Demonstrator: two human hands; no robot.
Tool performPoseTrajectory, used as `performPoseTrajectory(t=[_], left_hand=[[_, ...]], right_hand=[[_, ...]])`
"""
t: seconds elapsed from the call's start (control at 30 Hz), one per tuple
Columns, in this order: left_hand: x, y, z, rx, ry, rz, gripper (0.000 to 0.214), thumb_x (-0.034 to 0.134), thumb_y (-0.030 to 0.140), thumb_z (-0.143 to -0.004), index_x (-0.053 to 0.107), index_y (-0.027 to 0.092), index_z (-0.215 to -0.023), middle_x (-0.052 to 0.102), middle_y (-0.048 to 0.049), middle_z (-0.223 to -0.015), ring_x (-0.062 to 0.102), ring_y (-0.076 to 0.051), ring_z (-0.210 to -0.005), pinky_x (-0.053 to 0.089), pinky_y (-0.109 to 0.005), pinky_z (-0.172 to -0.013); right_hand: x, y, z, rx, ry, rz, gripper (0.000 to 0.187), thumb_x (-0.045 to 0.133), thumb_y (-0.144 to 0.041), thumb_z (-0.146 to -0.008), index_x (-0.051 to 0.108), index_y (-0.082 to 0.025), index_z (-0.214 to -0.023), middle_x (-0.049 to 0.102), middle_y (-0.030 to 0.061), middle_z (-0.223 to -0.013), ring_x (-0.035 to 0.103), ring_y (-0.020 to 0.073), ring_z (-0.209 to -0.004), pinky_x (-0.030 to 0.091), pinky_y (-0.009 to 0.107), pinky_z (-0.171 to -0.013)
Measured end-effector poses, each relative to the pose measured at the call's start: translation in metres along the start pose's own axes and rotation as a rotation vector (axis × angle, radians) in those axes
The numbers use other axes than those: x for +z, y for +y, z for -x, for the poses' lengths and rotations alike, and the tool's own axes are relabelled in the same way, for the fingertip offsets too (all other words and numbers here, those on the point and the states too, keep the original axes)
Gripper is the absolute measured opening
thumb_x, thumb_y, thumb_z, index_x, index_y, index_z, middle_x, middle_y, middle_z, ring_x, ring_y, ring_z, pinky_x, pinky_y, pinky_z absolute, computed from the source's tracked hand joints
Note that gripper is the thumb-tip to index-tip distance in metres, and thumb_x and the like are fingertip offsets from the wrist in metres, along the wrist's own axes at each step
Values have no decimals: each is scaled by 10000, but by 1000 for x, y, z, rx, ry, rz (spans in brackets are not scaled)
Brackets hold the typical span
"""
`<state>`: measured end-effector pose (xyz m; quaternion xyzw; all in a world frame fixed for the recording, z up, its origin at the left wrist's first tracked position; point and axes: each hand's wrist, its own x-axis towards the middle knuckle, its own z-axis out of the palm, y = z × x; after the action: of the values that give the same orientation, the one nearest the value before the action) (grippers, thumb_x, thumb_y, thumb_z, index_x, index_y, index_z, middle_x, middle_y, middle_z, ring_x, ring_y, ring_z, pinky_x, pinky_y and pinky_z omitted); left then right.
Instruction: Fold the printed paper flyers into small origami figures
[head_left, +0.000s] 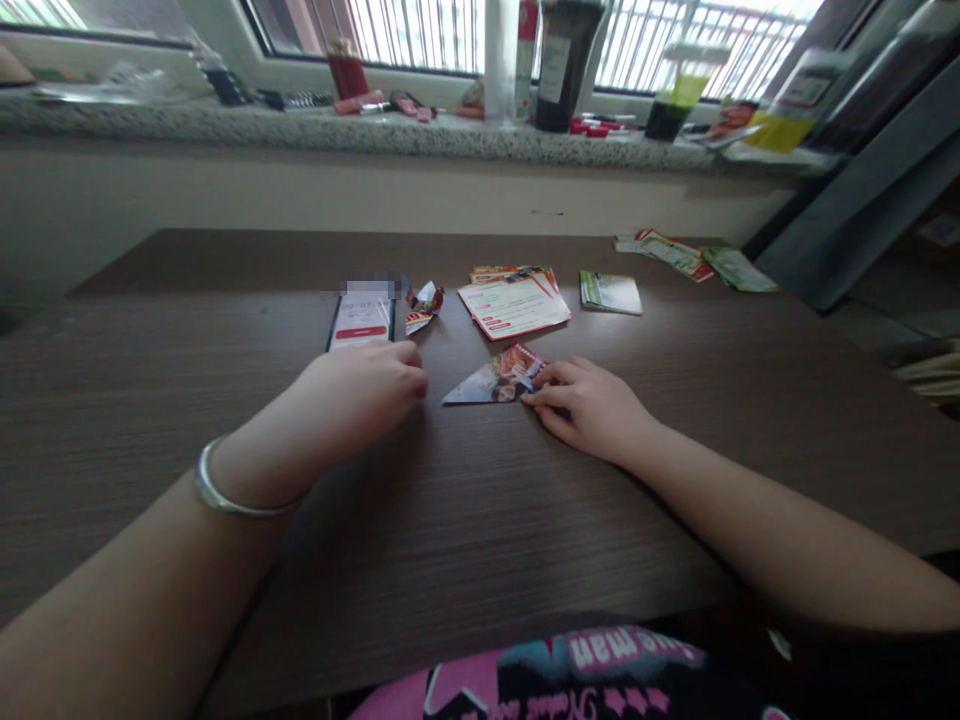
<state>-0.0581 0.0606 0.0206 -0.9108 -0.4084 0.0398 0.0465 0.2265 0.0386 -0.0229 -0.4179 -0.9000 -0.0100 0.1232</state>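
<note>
A folded triangle of printed paper [491, 384] lies on the dark wooden table [465, 500]. My right hand [589, 405] presses its fingertips together on the triangle's right corner. My left hand [364, 385], with a silver bangle at the wrist, rests curled on the table just left of the paper, a small gap apart from it; nothing shows in its fingers. A phone [361, 318] with a lit screen lies just beyond my left hand.
A small folded paper figure [422, 305] sits beside the phone. Stacks of leaflets [514, 300], [611, 292] and loose ones [679, 252] lie further back. The stone windowsill [375, 128] holds bottles and clutter. A dark slanted panel [862, 210] stands at right.
</note>
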Motion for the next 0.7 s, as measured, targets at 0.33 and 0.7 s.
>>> performPoseTrajectory(t=[0.33, 0.7], left_hand=[[21, 44, -14, 249, 174, 64, 342, 475, 153, -883, 620, 204, -1189, 637, -74, -1190, 576, -223, -1066, 462, -395, -964], [28, 50, -17, 234, 227, 17, 380, 496, 153, -863, 591, 175, -1229, 634, -92, -1157, 553, -250, -1027, 467, -403, -920]], right_hand=[[2, -3, -6, -81, 6, -15, 302, 441, -286, -951, 720, -202, -1029, 669, 86, -1054, 545, 218, -965, 441, 362, -834], [7, -5, -14, -212, 34, 4, 298, 475, -208, -902, 653, -189, -1140, 628, 98, -1174, 518, 229, -1014, 437, 382, -905]])
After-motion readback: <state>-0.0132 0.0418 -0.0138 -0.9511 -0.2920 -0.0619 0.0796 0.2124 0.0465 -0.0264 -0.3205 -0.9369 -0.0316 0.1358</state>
